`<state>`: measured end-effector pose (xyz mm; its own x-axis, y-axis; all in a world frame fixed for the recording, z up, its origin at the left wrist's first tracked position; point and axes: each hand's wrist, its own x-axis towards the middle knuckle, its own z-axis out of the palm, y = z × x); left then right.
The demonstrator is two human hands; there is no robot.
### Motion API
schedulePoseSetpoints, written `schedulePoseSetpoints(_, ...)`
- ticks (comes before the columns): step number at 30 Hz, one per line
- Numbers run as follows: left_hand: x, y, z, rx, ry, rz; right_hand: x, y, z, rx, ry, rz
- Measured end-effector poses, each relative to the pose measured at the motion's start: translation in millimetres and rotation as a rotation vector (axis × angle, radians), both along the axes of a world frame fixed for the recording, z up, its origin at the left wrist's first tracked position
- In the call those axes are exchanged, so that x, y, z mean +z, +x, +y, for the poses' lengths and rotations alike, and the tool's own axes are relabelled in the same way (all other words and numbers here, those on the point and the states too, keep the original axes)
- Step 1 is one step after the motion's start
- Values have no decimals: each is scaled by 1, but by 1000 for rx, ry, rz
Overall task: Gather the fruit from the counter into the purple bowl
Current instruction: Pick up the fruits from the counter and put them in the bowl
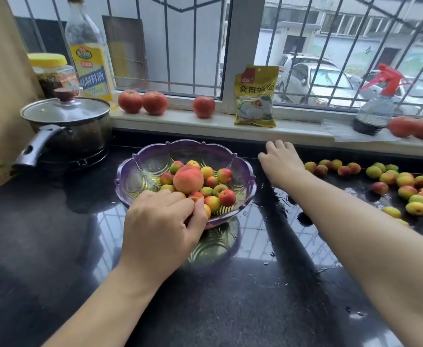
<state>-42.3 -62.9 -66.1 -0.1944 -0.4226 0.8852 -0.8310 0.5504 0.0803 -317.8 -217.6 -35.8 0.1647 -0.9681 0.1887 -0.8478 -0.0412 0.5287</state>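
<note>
L hand [164, 222]: at near rim of bowl [130, 171], fingers curled down over the rim, tips pinching small fruit at the near edge of the pile [200, 186]. Exact no. of fruit in the grip: cannot tell, fingers cover them.

R hand [279, 161]: reaches far across the counter [55, 246], palm down, fingers loosely bent, tips at the far counter edge below the sill [293, 130]. Holds nothing visible; underside hidden. Hand lies between bowl and loose fruit [405, 189], apart from both.

Bowl: purple, clear, scalloped rim, centre of counter, approx. half filled. Contents: one large peach [188, 180] on top, small red-yellow-green fruit around it, piled toward the right and near side. Left side of bowl bare.

Loose fruit: scattered on counter at right, from just right of R hand out to the frame edge; a row of five or so lies nearest the hand, a denser group farther right. R forearm crosses in front of part of this group.

Counter: black, glossy, water drops near R forearm.

Surroundings, far: lidded pot [67, 123] on burner at left, handle toward the viewer. Behind it, jar [52, 73] w/ yellow lid and tall bottle [90, 53]. On sill: three tomatoes [155, 102], yellow packet [255, 96], spray bottle [378, 106] w/ red trigger, more red fruit at far right, blurred. Barred window behind.
</note>
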Motion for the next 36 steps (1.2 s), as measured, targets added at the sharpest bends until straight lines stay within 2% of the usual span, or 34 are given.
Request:
schedulePoseSetpoints(1,0,0,0,-2,1,2,7,5,4,-1,-29,-122)
schedulePoseSetpoints(2,0,0,0,-4,5,1,17,12,11,-2,-66,-342)
schedulePoseSetpoints(4,0,1,1,-8,11,3,45,29,38,-3,-86,-1008)
schedulePoseSetpoints(5,1,0,1,-9,14,6,59,34,57,18,-28,-1307)
schedulePoseSetpoints(6,1,0,2,-12,18,9,73,37,80,67,75,-1504)
schedulePoseSetpoints(7,1,0,2,-13,21,11,84,39,100,129,193,-1586)
schedulePoseSetpoints(9,2,0,3,0,22,29,98,44,130,213,349,-1450)
schedulePoseSetpoints(10,3,0,3,13,29,44,97,46,134,223,337,-1307)
schedulePoseSetpoints(12,3,1,4,43,41,70,90,51,128,196,186,-1068)
schedulePoseSetpoints(17,1,7,5,44,88,92,58,59,107,143,158,-806)
schedulePoseSetpoints(23,2,7,6,35,129,106,50,60,101,179,144,-875)
schedulePoseSetpoints(26,2,8,6,31,138,118,64,44,102,169,-83,-1080)
schedulePoseSetpoints(30,2,8,5,23,123,128,73,-1,96,-2,-349,-1315)
schedulePoseSetpoints(33,2,9,4,25,108,123,53,-33,80,-194,-355,-1292)
schedulePoseSetpoints(36,0,8,2,47,91,117,28,-33,45,-292,-186,-1083)
